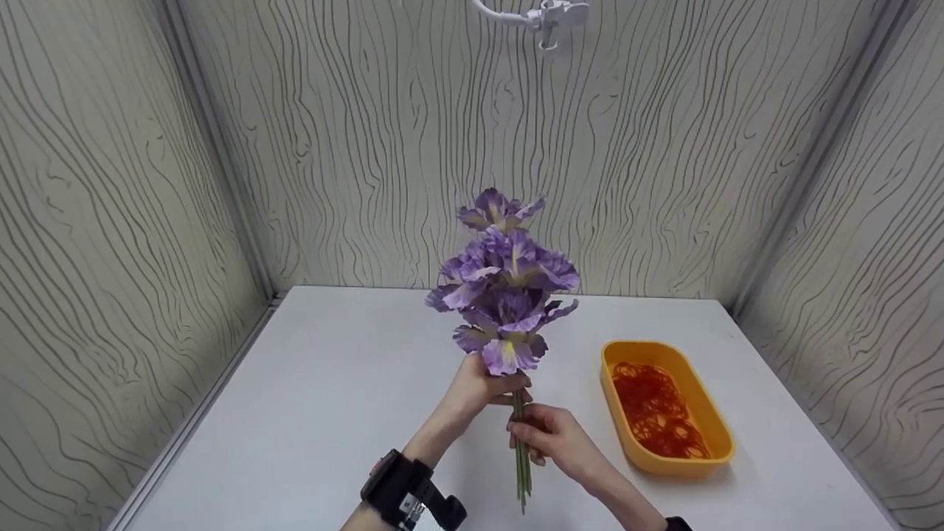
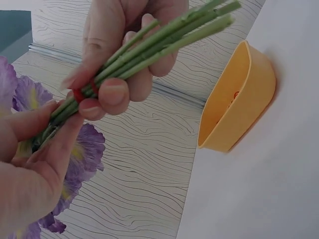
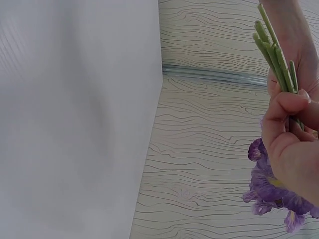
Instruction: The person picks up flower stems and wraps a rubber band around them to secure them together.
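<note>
A bunch of purple irises with yellow-marked petals (image 1: pixel 509 287) stands upright in front of me, held over the white table. Just beneath the blooms, my left hand (image 1: pixel 476 387) grips the green stems (image 2: pixel 159 52). Lower down, my right hand (image 1: pixel 557 442) has its thumb and fingers curled round the same stems. A red rubber band (image 2: pixel 78 94) circles the stems in the left wrist view, right at the right hand's fingertips. Below the right hand the cut stem ends stick out, uneven in length. Blooms partly hide behind the left hand in its own wrist view.
To the right on the white table (image 1: pixel 332 383) stands a yellow-orange tray (image 1: pixel 715 413) with many red rubber bands (image 1: pixel 653 409) inside. Wood-grain panels (image 1: pixel 354 147) enclose the back and sides. A white clip arm (image 1: pixel 546 18) hangs at the top of the back panel.
</note>
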Tool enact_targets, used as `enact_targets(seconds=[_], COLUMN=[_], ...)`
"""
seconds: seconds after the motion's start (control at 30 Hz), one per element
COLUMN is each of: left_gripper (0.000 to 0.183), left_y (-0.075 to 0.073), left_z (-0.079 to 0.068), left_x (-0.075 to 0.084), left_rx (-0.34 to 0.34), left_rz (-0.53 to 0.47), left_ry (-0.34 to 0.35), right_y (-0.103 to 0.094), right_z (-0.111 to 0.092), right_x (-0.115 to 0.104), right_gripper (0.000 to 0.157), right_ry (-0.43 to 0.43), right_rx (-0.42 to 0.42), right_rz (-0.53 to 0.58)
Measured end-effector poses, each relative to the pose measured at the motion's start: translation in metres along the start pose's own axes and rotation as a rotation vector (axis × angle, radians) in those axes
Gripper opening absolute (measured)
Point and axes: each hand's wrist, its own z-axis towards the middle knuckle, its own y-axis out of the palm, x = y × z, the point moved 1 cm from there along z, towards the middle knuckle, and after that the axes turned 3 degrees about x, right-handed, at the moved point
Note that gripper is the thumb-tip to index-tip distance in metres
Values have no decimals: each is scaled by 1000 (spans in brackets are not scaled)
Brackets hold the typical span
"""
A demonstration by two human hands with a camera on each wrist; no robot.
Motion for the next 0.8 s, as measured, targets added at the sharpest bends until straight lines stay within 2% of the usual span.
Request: enact_targets(seconds=[0.1,0.2,0.3,0.43,0.57,0.7,0.8], left_gripper=[29,25,23,25,23,26,34], left_y=[0,-3,-10,-26,-43,-61,-73], left_z=[0,1,3,5,4,2,2], left_x=[-1,-2,-6,-13,-14,-14,-17], left_rx=[-1,-1,14,71,165,270,323], left_rz=[28,120,318,613,896,1298,1543], left_ry=[-22,-36,-29,17,126,306,380], right_y=[0,0,0,-5,-13,-22,-28], right_z=[1,1,1,2,5,12,18], right_x=[-1,-8,-15,-16,-7,10,23], right_gripper=[19,19,20,20,18,18,18], right_ry=[1,-15,-31,-43,-30,-5,5], right_rx=[-6,-3,6,15,38,50,56], right_rz=[-24,-45,-54,-48,-37,-51,-90])
